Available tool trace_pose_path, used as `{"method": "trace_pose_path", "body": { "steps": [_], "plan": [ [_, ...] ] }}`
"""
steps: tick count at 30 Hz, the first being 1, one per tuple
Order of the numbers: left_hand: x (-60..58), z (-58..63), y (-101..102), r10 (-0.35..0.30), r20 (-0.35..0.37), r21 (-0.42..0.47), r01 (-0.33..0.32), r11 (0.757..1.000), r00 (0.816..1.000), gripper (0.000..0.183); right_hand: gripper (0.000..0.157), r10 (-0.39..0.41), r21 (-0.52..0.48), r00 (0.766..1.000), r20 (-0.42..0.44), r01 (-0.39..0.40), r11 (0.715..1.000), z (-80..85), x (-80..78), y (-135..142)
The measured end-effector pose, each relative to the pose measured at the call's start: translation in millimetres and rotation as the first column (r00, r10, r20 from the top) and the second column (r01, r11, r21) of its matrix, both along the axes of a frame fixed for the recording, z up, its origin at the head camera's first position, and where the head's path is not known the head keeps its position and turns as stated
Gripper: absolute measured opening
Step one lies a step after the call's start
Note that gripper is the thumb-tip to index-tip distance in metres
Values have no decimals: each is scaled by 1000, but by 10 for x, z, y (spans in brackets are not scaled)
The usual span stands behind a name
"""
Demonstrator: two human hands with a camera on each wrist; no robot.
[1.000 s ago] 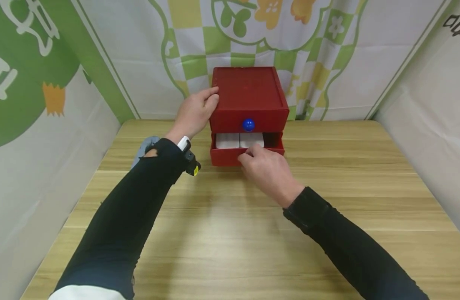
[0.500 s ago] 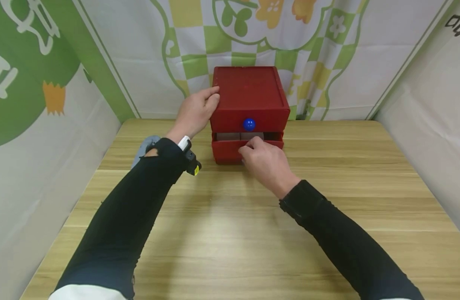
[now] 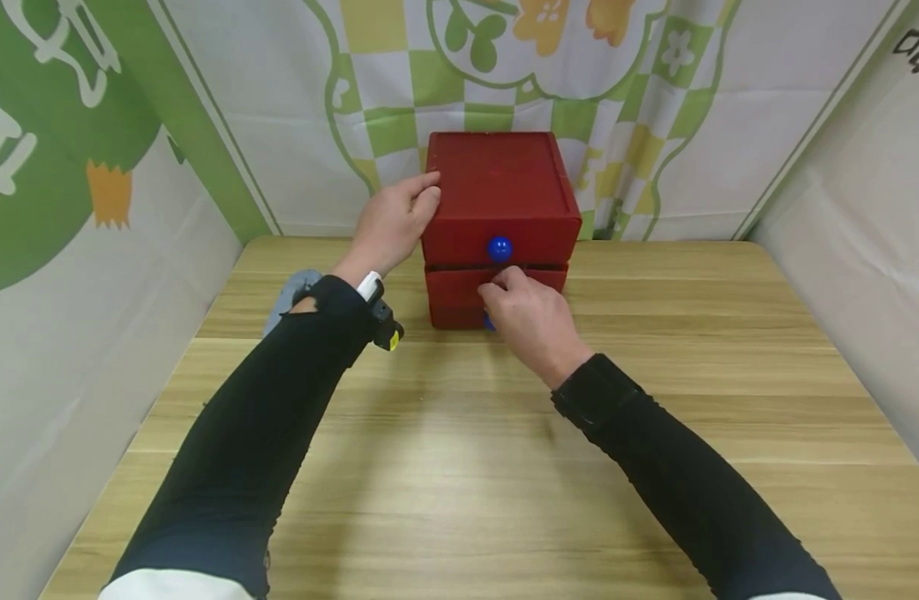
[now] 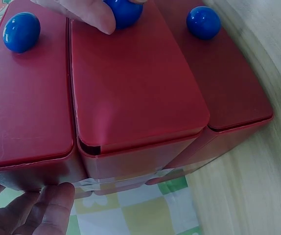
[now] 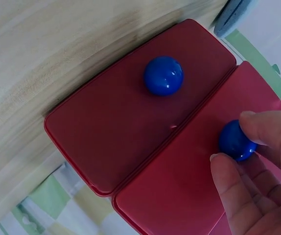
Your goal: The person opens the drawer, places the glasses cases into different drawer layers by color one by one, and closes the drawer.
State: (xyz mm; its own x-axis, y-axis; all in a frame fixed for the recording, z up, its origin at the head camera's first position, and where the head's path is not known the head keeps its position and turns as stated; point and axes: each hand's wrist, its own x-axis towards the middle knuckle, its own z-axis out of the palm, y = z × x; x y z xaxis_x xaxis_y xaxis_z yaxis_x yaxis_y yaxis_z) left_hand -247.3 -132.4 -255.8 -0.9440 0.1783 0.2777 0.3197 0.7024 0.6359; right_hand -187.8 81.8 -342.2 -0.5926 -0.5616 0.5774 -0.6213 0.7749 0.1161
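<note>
A small red drawer cabinet (image 3: pixel 496 175) with round blue knobs stands near the back of the table. My right hand (image 3: pixel 534 321) pinches the blue knob (image 5: pixel 237 140) of the middle drawer (image 4: pixel 135 83) between thumb and fingers. That drawer's front juts slightly past the top and bottom ones, with a thin dark gap above it. Against the cabinet's left side rests my left hand (image 3: pixel 392 221), fingertips at the top edge. The top knob (image 3: pixel 500 248) and the bottom knob (image 5: pixel 163 76) are untouched. The inside of the middle drawer is hidden.
The cabinet stands on a wooden table (image 3: pixel 459 467). Behind it hangs a patterned curtain (image 3: pixel 387 129), with white fabric walls on both sides. A grey-blue object (image 3: pixel 292 293) lies partly behind my left wrist.
My right hand has pushed the middle drawer back into the cabinet, until only a narrow gap shows. The white boxes inside are now out of sight. My left hand has stayed in place.
</note>
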Motion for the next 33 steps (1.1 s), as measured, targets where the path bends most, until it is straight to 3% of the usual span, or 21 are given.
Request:
{"method": "trace_pose_path", "body": {
  "steps": [8,23,33],
  "plan": [
    [-1,0,4,-7,1,4,7,1000,1000,54,17,-21,0,999,-24,21,1000,-46,-15,-16],
    [2,-8,2,0,2,25,0,1000,1000,55,32,-61,41,996,59,59,997,-31,-34,-46],
    [-2,-12,5,-3,-5,23,3,1000,1000,54,28,-57,24,998,41,56,998,-49,-45,-40]
  ]
}}
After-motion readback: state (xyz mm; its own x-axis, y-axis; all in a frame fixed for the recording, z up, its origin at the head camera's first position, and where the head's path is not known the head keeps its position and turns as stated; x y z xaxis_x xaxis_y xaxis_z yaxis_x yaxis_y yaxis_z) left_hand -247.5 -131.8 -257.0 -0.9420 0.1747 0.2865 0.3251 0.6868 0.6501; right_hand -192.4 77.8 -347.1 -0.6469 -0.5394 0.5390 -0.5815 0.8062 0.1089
